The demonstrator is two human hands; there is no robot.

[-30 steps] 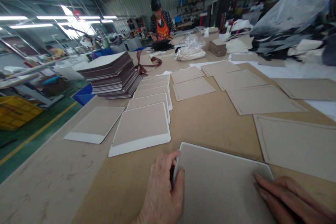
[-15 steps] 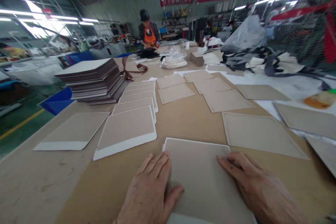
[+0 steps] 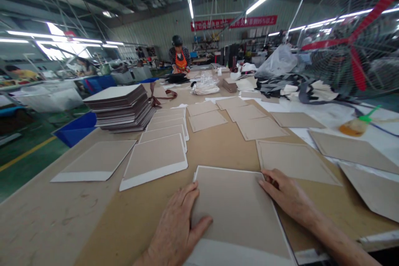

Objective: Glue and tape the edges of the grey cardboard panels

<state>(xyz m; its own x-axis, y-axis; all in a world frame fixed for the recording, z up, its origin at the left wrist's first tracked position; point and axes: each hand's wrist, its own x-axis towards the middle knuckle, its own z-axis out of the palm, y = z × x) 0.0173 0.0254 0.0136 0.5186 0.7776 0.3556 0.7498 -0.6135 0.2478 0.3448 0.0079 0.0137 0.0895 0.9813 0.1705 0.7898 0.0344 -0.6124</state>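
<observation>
A grey board panel (image 3: 237, 208) with a white border lies flat at the near edge of the brown worktable (image 3: 218, 149). The left hand (image 3: 174, 232) rests flat on its left edge, fingers together and extended, thumb on the panel face. The right hand (image 3: 288, 195) presses its right edge, fingers loosely spread. Just beyond lie 2 similar panels (image 3: 152, 160), then a tall stack of boards (image 3: 120, 106). A red banner (image 3: 233, 23) hangs far back, its white lettering too small to read.
</observation>
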